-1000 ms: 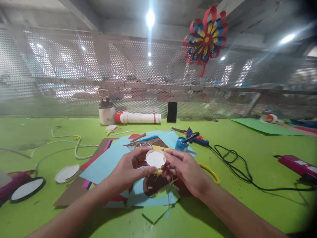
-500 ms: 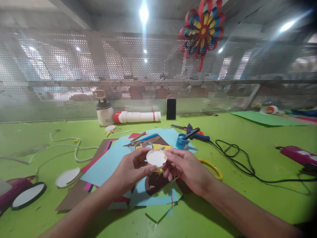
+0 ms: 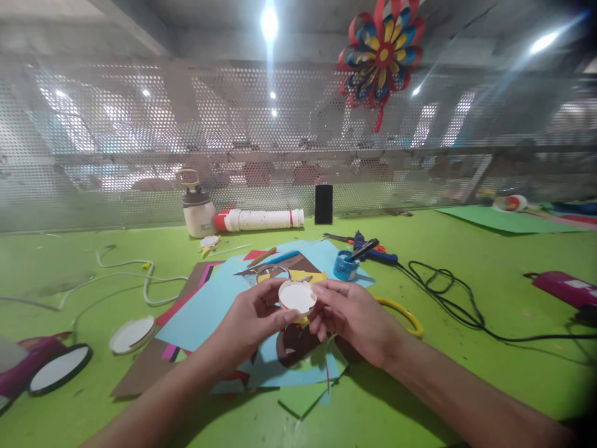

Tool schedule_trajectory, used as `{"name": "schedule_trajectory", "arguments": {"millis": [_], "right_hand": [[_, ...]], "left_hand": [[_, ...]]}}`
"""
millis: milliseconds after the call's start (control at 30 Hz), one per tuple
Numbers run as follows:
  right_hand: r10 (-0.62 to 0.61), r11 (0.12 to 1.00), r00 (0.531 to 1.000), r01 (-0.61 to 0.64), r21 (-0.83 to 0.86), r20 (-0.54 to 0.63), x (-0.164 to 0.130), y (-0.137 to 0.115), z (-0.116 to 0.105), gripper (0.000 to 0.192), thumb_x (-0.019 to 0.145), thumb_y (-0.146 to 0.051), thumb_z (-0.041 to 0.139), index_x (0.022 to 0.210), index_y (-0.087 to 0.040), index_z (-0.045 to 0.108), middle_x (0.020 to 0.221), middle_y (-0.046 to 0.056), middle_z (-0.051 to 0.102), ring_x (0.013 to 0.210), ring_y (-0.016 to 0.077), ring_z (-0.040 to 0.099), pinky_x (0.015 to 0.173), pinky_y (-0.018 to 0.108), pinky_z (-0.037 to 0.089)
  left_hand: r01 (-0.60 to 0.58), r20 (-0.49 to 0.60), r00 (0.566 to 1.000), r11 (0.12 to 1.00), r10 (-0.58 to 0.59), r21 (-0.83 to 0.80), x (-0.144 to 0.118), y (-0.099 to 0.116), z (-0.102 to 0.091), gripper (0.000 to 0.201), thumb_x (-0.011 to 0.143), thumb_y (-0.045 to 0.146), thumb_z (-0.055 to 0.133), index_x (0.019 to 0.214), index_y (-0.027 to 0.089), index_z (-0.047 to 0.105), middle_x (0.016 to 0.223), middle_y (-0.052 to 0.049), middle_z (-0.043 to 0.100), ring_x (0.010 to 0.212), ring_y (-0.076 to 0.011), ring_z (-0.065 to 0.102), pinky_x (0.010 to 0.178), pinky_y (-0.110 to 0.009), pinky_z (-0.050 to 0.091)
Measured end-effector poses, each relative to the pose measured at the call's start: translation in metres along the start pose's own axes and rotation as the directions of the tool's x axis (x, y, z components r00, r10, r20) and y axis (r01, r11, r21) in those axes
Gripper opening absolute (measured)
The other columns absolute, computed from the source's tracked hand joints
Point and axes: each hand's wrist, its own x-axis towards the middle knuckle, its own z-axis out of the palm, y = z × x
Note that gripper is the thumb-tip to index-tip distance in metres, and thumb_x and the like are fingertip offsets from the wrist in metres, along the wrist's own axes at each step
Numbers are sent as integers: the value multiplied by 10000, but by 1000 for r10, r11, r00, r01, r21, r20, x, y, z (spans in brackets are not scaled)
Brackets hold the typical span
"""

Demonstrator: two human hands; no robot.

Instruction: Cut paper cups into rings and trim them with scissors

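My left hand point(image 3: 249, 320) and my right hand point(image 3: 352, 317) hold a small round white lid point(image 3: 297, 297) between their fingertips, just above a pile of coloured paper sheets point(image 3: 209, 305). The lid faces up toward me. A yellow scrap shows under the lid between my fingers. Beneath my hands lies a brown paper cut-out point(image 3: 293, 345) on light blue paper. A small blue pot point(image 3: 346, 265) stands just beyond my right hand.
On the green table point(image 3: 466, 348) lie a glue gun point(image 3: 370, 252) with black cable point(image 3: 448, 298), a yellow ring point(image 3: 405, 314), a white lid point(image 3: 132, 333), a black-rimmed disc point(image 3: 60, 368), a white bottle point(image 3: 198, 208), a white tube point(image 3: 261, 219), a dark phone point(image 3: 323, 203). A mesh screen stands behind.
My hands keep hold of the white lid and have barely moved; the view has shifted slightly, so things sit a little lower and to the right.
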Motion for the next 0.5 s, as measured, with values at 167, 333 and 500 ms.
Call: {"name": "schedule_trajectory", "arguments": {"millis": [167, 333, 500], "right_hand": [[-6, 1000, 1000, 6, 18, 4, 1, 1, 0, 245, 991, -377, 615, 1074, -150, 648, 917, 12, 680, 692, 126, 652, 624, 287, 570], [0, 999, 1000, 0, 32, 7, 1, 0, -1, 246, 990, -374, 617, 1088, -151, 646, 941, 18, 681, 706, 129, 655, 632, 292, 572], [18, 999, 1000, -19, 42, 9, 1, -1, -1, 246, 989, -370, 619, 1098, -151, 644, 950, 20, 681, 710, 129, 656, 628, 289, 572]], "left_hand": [[-3, 9, 1000, 1000, 3, 20, 0, 0, 0, 504, 688, 277, 836, 1138, 139, 655, 1091, -114, 765, 1061, -265, 688, 920, -371, 555], [6, 0, 1000, 999, -6, 39, 1, 1, 1, 519, 676, 267, 841, 1147, 146, 659, 1113, -106, 760, 1039, -254, 695, 942, -383, 554], [24, -17, 1000, 999, -24, 24, 0, 4, 2, 498, 665, 259, 847, 1111, 143, 659, 1042, -84, 770, 1041, -247, 695, 941, -363, 555]]}}
